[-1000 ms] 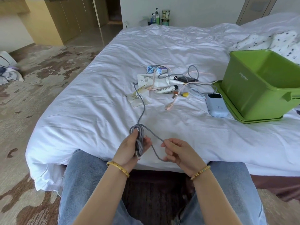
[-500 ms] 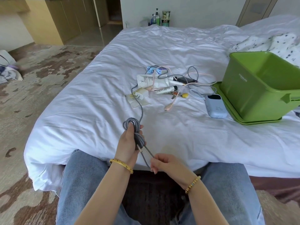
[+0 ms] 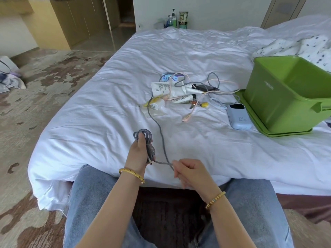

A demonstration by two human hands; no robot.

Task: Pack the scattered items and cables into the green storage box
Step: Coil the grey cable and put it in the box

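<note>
Above your knees, your left hand (image 3: 138, 154) grips the coiled cable (image 3: 146, 140); its loose strand runs right into your right hand's (image 3: 191, 171) pinch.

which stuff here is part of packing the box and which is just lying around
Part of the job:
grey cable
green storage box
power bank
pink cable
tubes

Just lying about:
bottles
spotted blanket
clothes on floor
</note>
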